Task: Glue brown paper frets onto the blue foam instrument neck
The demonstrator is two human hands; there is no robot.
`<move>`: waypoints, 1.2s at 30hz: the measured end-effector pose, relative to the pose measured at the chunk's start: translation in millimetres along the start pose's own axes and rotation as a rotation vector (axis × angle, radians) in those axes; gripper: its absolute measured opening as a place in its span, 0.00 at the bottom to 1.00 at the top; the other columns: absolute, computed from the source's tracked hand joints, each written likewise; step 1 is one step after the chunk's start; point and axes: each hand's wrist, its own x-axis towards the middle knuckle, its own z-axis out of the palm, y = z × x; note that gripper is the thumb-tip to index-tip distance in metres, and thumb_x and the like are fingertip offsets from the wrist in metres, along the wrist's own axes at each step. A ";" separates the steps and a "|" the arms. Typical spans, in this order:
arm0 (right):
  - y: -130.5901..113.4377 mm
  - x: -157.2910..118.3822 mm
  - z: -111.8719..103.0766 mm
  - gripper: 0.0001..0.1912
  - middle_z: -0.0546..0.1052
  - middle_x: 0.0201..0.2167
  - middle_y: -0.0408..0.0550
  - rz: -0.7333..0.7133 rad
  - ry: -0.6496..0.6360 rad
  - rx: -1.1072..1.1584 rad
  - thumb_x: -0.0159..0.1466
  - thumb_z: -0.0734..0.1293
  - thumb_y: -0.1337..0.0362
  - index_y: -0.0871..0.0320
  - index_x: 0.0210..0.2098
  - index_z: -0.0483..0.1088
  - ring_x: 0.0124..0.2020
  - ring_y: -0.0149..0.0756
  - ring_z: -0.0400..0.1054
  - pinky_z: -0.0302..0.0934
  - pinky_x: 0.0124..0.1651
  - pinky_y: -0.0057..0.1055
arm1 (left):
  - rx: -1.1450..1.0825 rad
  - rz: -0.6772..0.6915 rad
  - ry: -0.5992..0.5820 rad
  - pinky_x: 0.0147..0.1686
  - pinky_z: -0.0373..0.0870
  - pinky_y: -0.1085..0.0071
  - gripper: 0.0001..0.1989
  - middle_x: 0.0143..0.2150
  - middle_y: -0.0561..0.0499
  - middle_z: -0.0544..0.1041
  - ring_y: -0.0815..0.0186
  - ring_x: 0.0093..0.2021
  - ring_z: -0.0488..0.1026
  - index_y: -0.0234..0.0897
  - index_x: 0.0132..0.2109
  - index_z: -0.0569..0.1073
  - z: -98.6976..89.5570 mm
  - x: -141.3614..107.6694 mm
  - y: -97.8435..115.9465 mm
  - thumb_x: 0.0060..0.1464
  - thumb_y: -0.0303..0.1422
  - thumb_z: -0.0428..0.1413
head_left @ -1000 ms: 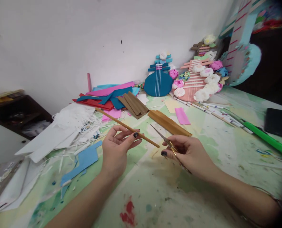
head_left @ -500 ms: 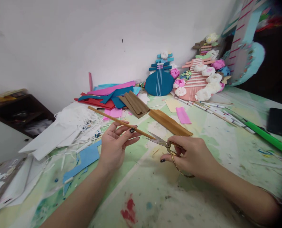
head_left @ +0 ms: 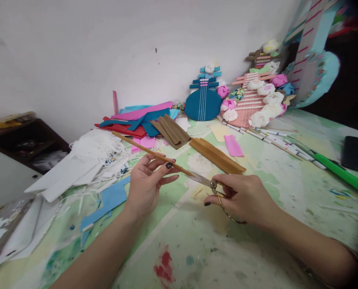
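Between the left hand's point(head_left: 144, 186) thumb and fingertips: long, slim, smooth mustard-brown stick point(head_left: 133, 145), pinched nearer its right end, longer part running up-left. Right hand point(head_left: 248, 196) has its fingers hooked round gold-handled metal scissors point(head_left: 212, 183), thumb at lower loop.

Change: 1 s ago blades looked together and clear of the stick; now spread slightly, meeting its right tip. Can't tell if the tip sits between them or over one. Versus 0.5 s ago, nearly identical.

Just beyond the scissors: mustard-brown pleated crepe strip point(head_left: 216, 155), flat on the green-and-white paint-stained table point(head_left: 197, 249). Next to it, darker brown ribbed crepe piece point(head_left: 171, 130) and small pink crinkled rectangle point(head_left: 233, 145). Left of left hand: light-blue irregular flat cutout point(head_left: 109, 202), then white stringy tangle point(head_left: 93, 148). At the wall: teal lute-shaped craft point(head_left: 203, 104), rounded body, white strings; beside it, salmon-pink lute-shaped craft point(head_left: 243, 114) with crumpled white and pink flowers.
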 end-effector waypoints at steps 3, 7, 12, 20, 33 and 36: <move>0.4 0.0 0.8 0.26 0.64 0.13 0.38 -0.013 0.020 -0.014 0.58 0.63 0.40 0.59 0.27 0.72 0.16 0.24 0.55 0.47 0.22 0.24 | -0.006 -0.002 0.002 0.27 0.79 0.73 0.15 0.35 0.52 0.78 0.63 0.33 0.79 0.34 0.40 0.70 -0.1 0.0 -0.3 0.44 0.26 0.64; 1.2 -0.3 0.9 0.28 0.65 0.14 0.38 -0.004 0.029 -0.017 0.58 0.61 0.38 0.59 0.27 0.72 0.15 0.24 0.55 0.48 0.22 0.25 | -0.010 -0.006 0.011 0.26 0.79 0.74 0.15 0.35 0.51 0.78 0.63 0.33 0.79 0.34 0.39 0.70 -0.1 -0.4 -0.5 0.43 0.26 0.64; 0.6 0.4 -0.1 0.29 0.65 0.14 0.38 0.010 0.000 0.008 0.56 0.62 0.38 0.59 0.27 0.72 0.16 0.24 0.56 0.48 0.22 0.24 | -0.015 -0.023 0.007 0.25 0.79 0.75 0.15 0.34 0.52 0.78 0.62 0.33 0.79 0.34 0.39 0.70 -0.4 -0.2 -0.8 0.43 0.27 0.64; -3.5 0.4 -2.1 0.27 0.63 0.13 0.38 0.062 -0.030 0.048 0.55 0.64 0.38 0.59 0.25 0.71 0.16 0.25 0.54 0.47 0.22 0.24 | -0.032 -0.038 0.012 0.24 0.78 0.76 0.15 0.35 0.52 0.78 0.62 0.33 0.79 0.35 0.39 0.70 -0.4 0.7 -1.6 0.43 0.26 0.64; -4.1 0.5 -3.0 0.26 0.61 0.13 0.37 0.057 -0.055 0.044 0.55 0.66 0.40 0.59 0.27 0.72 0.16 0.25 0.52 0.46 0.22 0.24 | -0.004 -0.051 -0.022 0.24 0.78 0.76 0.15 0.35 0.52 0.78 0.61 0.34 0.79 0.34 0.39 0.69 5.0 -5.2 -3.6 0.44 0.28 0.64; -3.4 0.1 -2.5 0.26 0.62 0.13 0.38 0.054 -0.050 0.038 0.54 0.66 0.40 0.59 0.27 0.72 0.16 0.25 0.53 0.46 0.22 0.24 | 0.002 -0.060 -0.019 0.24 0.78 0.77 0.16 0.35 0.52 0.78 0.61 0.34 0.79 0.35 0.40 0.69 4.4 -5.0 -3.6 0.44 0.28 0.65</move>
